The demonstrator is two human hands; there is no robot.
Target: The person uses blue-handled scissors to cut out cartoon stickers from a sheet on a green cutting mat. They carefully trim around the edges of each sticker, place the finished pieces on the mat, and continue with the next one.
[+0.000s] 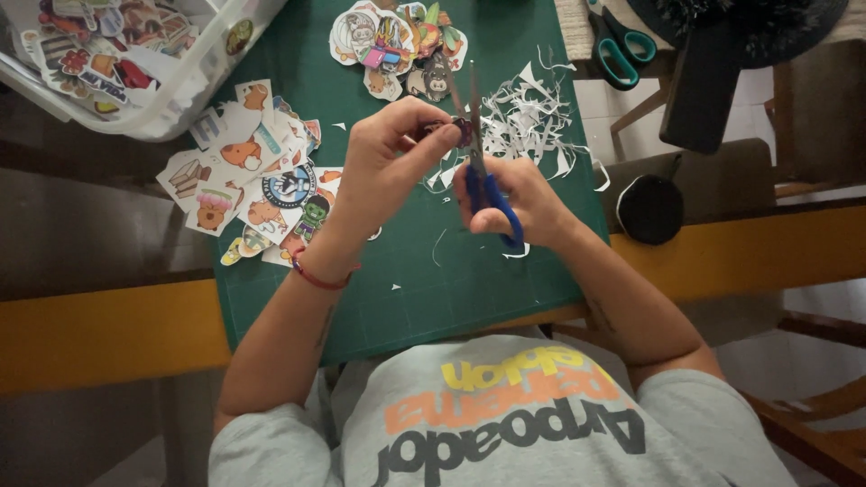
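glass table (90, 225) | yellow frame (99, 334) | wooden chair (812, 117) | pale floor tiles (604, 99)

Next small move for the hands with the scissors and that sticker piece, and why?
Probably turn the small sticker piece a little with the left hand and close the blue-handled scissors in the right hand for another short snip. The blades sit at the piece's edge, white paper trimmings lie just beyond, and finished cutouts lie further up the green mat.
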